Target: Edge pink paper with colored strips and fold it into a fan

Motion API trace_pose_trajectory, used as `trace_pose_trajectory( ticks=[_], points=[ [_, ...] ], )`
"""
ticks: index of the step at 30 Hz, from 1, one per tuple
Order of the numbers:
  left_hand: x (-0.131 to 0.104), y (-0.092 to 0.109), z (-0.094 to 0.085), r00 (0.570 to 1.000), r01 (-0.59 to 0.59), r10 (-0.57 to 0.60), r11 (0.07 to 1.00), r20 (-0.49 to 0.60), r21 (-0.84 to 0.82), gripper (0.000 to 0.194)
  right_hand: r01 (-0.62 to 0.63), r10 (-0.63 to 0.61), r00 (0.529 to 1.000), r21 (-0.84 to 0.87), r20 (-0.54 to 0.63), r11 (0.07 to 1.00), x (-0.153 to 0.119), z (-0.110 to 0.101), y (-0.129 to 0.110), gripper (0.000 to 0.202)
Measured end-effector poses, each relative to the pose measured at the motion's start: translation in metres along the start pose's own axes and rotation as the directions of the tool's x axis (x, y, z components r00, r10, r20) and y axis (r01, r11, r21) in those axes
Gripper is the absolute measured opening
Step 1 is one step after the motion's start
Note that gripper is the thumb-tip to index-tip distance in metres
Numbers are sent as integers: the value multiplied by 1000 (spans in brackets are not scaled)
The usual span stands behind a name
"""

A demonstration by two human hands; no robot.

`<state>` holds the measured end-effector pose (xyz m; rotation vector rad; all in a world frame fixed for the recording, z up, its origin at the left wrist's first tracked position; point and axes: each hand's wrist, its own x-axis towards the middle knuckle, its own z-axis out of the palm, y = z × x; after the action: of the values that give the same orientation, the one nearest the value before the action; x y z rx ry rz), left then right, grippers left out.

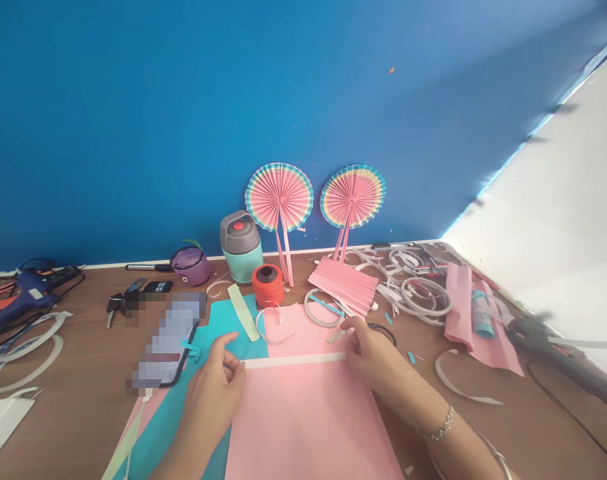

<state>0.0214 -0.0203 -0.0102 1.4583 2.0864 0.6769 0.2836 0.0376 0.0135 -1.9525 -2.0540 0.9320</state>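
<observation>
A pink sheet of paper (308, 420) lies in front of me, with a narrow white strip (293, 361) along its far edge. At the left end of this strip, my left hand (216, 383) has its thumb and curled fingers closed at the sheet's corner, the index finger raised. Bent fingers of my right hand (370, 353) close on the far right corner; the fingertips are partly hidden. Beneath and beyond are blue paper (238, 317), another pink sheet (298, 327) and a pale green strip (243, 312). A pleated pink paper piece (344, 285) rests past my right hand.
Two round pleated paper fans (279, 197) lean on the blue wall. A teal-grey flask (241, 248), orange-red round container (268, 285) and purple cup (190, 265) stand behind. A phone (170, 340) and keys (114, 307) lie left; white strip coils (426, 296) and a glue gun (558, 357) lie right.
</observation>
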Motion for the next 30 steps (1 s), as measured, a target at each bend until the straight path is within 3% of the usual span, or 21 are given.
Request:
trace_pose_trajectory(
  ticks=[15,30],
  points=[
    [-3,8,-2,999,0,0,1000,-33,-10,37,45,-45,999,-9,3,999,8,7,11,45],
    [0,4,-1,1000,-20,21,997,-4,77,40,-22,23,999,-33,25,999,1,2,-2,49]
  ],
)
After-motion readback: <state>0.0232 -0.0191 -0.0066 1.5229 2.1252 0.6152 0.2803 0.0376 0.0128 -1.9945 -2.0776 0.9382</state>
